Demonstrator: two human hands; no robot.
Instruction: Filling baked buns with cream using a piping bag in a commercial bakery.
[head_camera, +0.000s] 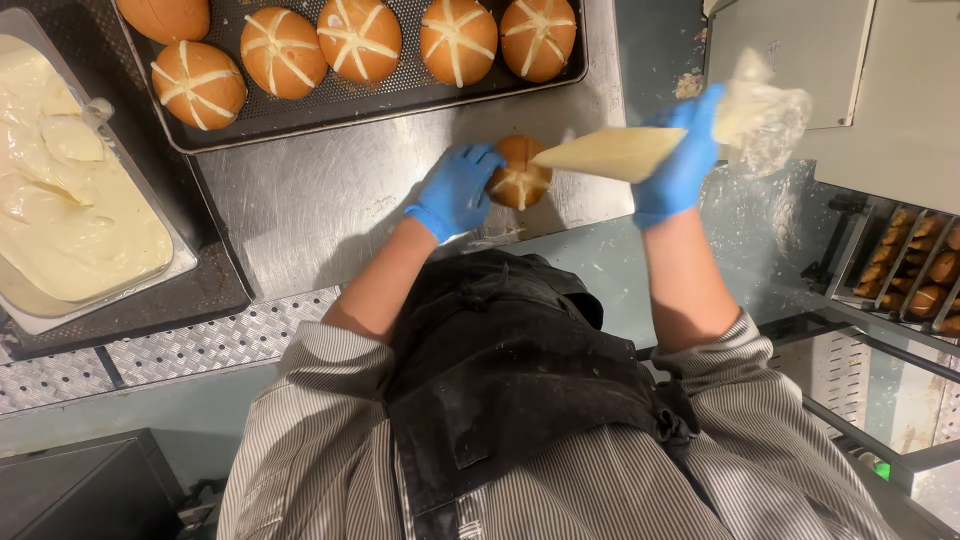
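Note:
My left hand (455, 190), in a blue glove, holds a round brown bun (521, 175) marked with white cream lines, just above the steel worktop (320, 200). My right hand (682, 160), also gloved in blue, grips a clear piping bag (620, 152) filled with pale cream. The bag's tip points left at the bun's top. Its twisted plastic end (762, 115) bunches out beyond my right hand.
A dark perforated tray (300, 115) at the top carries several buns crossed with cream. At the left, a metal pan of pale cream (70, 200) rests on another dark tray. A rack with small baked pieces (915, 265) stands at the right.

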